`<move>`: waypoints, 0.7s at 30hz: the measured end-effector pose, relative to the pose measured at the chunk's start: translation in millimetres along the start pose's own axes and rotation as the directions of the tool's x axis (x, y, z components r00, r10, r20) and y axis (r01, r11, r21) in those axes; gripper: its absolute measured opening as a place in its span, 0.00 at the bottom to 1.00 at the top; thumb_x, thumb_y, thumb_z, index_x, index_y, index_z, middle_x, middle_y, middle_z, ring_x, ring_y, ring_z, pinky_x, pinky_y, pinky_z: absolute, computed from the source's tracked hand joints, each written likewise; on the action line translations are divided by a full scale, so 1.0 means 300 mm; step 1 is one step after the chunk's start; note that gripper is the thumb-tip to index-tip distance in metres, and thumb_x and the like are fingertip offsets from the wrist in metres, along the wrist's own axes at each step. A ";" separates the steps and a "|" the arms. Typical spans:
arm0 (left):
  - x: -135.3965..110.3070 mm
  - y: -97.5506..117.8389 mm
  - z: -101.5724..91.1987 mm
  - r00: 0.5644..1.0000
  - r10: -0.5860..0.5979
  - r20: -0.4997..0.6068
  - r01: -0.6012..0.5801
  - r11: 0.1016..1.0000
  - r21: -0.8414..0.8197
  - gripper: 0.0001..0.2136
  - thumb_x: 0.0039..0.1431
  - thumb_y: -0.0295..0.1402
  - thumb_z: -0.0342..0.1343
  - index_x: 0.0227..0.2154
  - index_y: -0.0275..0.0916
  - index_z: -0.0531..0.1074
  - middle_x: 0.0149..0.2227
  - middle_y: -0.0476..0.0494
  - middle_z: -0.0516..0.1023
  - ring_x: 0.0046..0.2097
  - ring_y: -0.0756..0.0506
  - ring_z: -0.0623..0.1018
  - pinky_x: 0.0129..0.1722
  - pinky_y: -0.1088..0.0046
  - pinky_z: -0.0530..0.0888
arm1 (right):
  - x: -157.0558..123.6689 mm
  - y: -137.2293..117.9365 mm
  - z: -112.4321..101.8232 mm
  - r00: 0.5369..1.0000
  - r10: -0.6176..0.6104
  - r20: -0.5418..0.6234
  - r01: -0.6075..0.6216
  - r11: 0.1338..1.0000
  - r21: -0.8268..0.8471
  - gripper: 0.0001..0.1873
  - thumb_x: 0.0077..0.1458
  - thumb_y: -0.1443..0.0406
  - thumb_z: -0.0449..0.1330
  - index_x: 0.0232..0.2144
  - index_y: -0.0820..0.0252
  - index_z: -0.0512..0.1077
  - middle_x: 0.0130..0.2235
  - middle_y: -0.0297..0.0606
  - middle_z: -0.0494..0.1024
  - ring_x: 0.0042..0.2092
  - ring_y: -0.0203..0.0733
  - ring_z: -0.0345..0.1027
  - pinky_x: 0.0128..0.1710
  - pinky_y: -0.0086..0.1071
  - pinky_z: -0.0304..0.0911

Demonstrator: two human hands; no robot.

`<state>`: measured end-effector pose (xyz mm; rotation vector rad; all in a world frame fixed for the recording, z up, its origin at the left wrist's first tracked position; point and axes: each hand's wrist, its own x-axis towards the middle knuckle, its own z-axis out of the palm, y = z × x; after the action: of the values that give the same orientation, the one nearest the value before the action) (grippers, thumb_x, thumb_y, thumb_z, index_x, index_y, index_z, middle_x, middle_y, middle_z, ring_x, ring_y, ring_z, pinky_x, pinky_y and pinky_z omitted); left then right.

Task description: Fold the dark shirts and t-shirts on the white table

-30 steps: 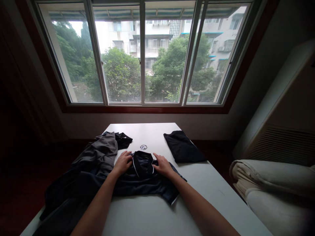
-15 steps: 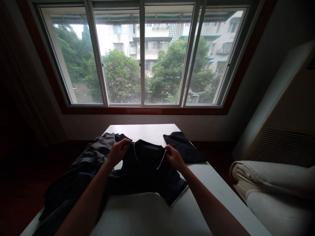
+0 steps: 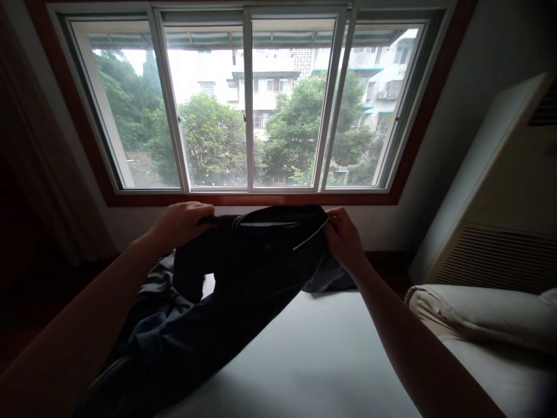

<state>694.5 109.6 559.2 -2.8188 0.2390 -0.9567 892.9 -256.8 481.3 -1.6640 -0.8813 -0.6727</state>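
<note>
A dark navy shirt with a white-trimmed collar hangs in the air above the white table, its lower part still trailing on the tabletop. My left hand is closed on the shirt's left shoulder. My right hand pinches its right shoulder by the collar. Both hands are raised in front of the window sill.
A heap of grey and dark clothes lies on the table's left side. A bit of a dark folded garment shows behind the held shirt. A large window fills the far wall. A white air-conditioning unit and pale cushions are at the right.
Both hands gripped the shirt by its shoulders and lifted it from lying flat on the table up to window-sill height. The camera tilted slightly.
</note>
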 end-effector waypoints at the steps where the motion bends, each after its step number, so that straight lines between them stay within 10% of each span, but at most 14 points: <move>1: 0.016 -0.012 -0.029 0.995 -0.037 -0.089 0.041 0.998 0.048 0.06 0.67 0.39 0.56 0.37 0.44 0.73 0.33 0.50 0.75 0.35 0.45 0.71 0.34 0.71 0.63 | 0.012 -0.017 -0.012 0.999 -0.031 0.005 0.032 0.998 -0.054 0.15 0.62 0.51 0.61 0.41 0.54 0.70 0.29 0.31 0.74 0.30 0.38 0.65 0.30 0.29 0.58; 7: 0.083 0.013 -0.141 0.832 -0.177 -0.526 0.172 0.983 -0.060 0.04 0.61 0.31 0.57 0.31 0.39 0.70 0.40 0.46 0.74 0.44 0.45 0.73 0.44 0.69 0.67 | 0.003 -0.051 -0.032 0.954 -0.042 0.296 0.093 0.983 -0.160 0.12 0.58 0.57 0.64 0.42 0.56 0.75 0.29 0.30 0.76 0.29 0.38 0.67 0.31 0.29 0.59; 12: 0.068 0.046 -0.127 0.694 -0.498 -0.521 0.345 0.864 -0.367 0.07 0.55 0.33 0.59 0.27 0.40 0.66 0.24 0.56 0.66 0.28 0.52 0.66 0.28 0.77 0.61 | -0.010 0.072 -0.025 0.968 0.175 0.179 -0.171 0.984 -0.041 0.13 0.57 0.54 0.62 0.36 0.58 0.74 0.30 0.34 0.78 0.31 0.40 0.69 0.29 0.29 0.61; 15: 0.023 0.049 -0.121 0.814 -0.440 -0.378 0.311 0.881 -0.356 0.09 0.52 0.36 0.60 0.25 0.41 0.65 0.22 0.57 0.63 0.26 0.52 0.63 0.25 0.77 0.59 | -0.003 0.097 -0.064 0.970 0.223 -0.098 -0.217 0.974 0.066 0.11 0.57 0.55 0.61 0.36 0.57 0.73 0.31 0.33 0.77 0.30 0.40 0.69 0.28 0.29 0.62; 18: -0.072 0.068 -0.134 0.953 -0.300 0.038 0.287 0.857 -0.429 0.09 0.52 0.41 0.61 0.27 0.43 0.69 0.22 0.57 0.67 0.25 0.51 0.66 0.24 0.76 0.62 | -0.023 0.054 -0.145 0.931 0.186 -0.314 -0.174 0.983 0.067 0.10 0.57 0.57 0.63 0.37 0.56 0.74 0.30 0.32 0.76 0.29 0.39 0.68 0.27 0.30 0.61; 21: -0.216 0.077 -0.164 0.883 -0.147 0.445 0.386 0.767 -0.512 0.11 0.56 0.47 0.59 0.29 0.46 0.76 0.26 0.54 0.75 0.28 0.47 0.74 0.27 0.73 0.70 | -0.090 -0.014 -0.243 0.929 0.021 -0.370 -0.052 0.996 -0.075 0.08 0.55 0.60 0.65 0.36 0.56 0.76 0.29 0.32 0.77 0.29 0.40 0.69 0.28 0.31 0.61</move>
<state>611.2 95.5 555.0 -3.6275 0.0784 -0.3706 874.5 -332.5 480.5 -1.5535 -0.5564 -0.9705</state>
